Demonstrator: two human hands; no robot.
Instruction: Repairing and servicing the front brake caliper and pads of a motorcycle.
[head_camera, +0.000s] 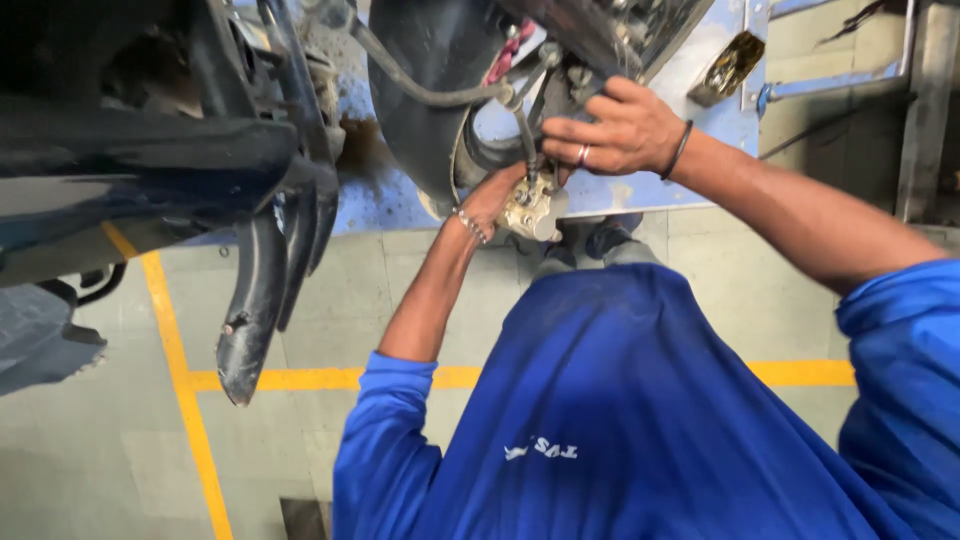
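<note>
- Looking straight down: both hands are up at the underside of a raised two-wheeler, at a pale metal brake caliper (531, 208) that hangs just below the dark tyre (420, 90).
- The left hand (492, 200) comes in from below, palm cupped against the caliper's left side; its fingers are tucked behind the part, so how tightly they close cannot be told.
- The right hand (618, 130) is above, ring on one finger, a dark band at the wrist, fingers curled narrowly around the thin black hose (522, 125) where it drops into the caliper.
- That hose loops up and left across the tyre.
- Behind the hands there is a blue lift platform (700, 100), worn and scuffed.
- To the left, the black bodywork (150, 160) of the machine, with a curved black mudguard piece (250, 310) pointing down.
- Below it all, grey floor (90, 450) with yellow lines (185, 400) crossing, and the person's blue sleeves (385, 450) and shirt filling the lower frame.
</note>
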